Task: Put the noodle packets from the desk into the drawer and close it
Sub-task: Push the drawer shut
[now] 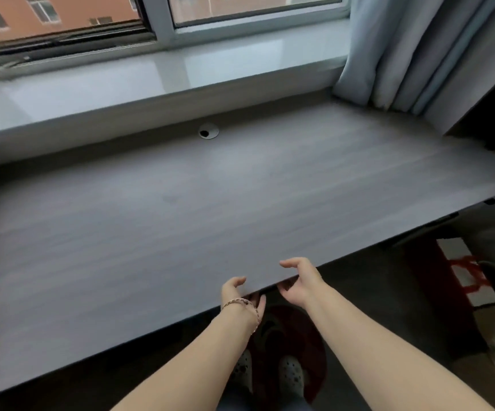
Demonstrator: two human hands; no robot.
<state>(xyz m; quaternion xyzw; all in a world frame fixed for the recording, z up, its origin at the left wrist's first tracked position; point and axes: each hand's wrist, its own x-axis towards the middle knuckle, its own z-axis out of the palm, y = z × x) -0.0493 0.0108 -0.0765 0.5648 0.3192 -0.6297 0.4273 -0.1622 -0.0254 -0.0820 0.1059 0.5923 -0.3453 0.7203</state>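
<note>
Judging progress: late (apparently).
Desk top (240,188): no noodle packets visible.
Drawer: hidden under front edge.
Left hand (236,292), right hand (298,281): loosely open, holding nothing.

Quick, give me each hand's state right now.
Left hand: open, empty, at the desk front edge.
Right hand: open, empty, fingers curled at the same edge.
</note>
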